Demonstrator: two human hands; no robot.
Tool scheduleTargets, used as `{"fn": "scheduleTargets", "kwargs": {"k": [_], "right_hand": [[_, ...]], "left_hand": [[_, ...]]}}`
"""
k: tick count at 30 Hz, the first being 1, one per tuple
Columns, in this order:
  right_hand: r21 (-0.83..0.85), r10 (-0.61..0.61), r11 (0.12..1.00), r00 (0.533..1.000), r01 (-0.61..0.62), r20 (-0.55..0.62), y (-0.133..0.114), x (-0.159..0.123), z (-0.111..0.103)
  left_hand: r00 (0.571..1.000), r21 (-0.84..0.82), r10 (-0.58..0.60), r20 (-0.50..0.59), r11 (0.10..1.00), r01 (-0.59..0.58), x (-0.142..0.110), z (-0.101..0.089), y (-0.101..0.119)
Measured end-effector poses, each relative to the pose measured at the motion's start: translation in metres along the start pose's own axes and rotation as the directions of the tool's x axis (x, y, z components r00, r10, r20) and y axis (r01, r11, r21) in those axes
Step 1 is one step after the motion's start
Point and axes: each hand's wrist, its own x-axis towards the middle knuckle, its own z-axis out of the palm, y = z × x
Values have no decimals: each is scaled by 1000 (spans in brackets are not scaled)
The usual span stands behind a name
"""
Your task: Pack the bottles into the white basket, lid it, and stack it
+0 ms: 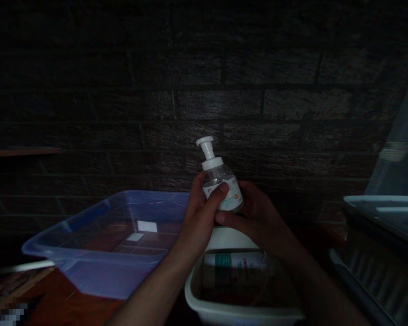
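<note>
Both hands hold a clear pump bottle with a white pump top and a white printed label, tilted a little to the left. My left hand is wrapped round its left side, thumb across the label. At the lower right, my right hand is closed on the base, its fingers partly hidden behind the bottle. Below the hands stands a white basin, and in it lies a white bottle with a green patch on its label.
To the left sits a translucent purple-blue plastic bin on a reddish-brown surface. Lidded containers stand at the right. A dark brick wall rises behind, with a shelf edge at far left.
</note>
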Motion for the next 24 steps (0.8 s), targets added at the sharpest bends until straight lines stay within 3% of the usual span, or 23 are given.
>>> {"fn": "scheduleTargets", "kwargs": {"k": [6,11,15,19,24], "right_hand": [[97,-31,995,999,28,26,-2,3,1],[70,-57,996,998,55,29,-2,1,1],[-111,-137,985,988,128,-72,1,1,1],[-364,-271,909,950,201,-152,3,1,-4],[-444,-271,877,952,182,-145,2,0,-6]], "left_hand": [[999,-68,33,-33,997,-35,5,-4,0],[999,-23,-20,-42,1000,19,4,-3,0],[998,56,-54,31,997,52,1,0,-2],[994,98,-31,101,995,21,-1,3,-7],[992,69,-58,109,996,50,0,4,-4]]}}
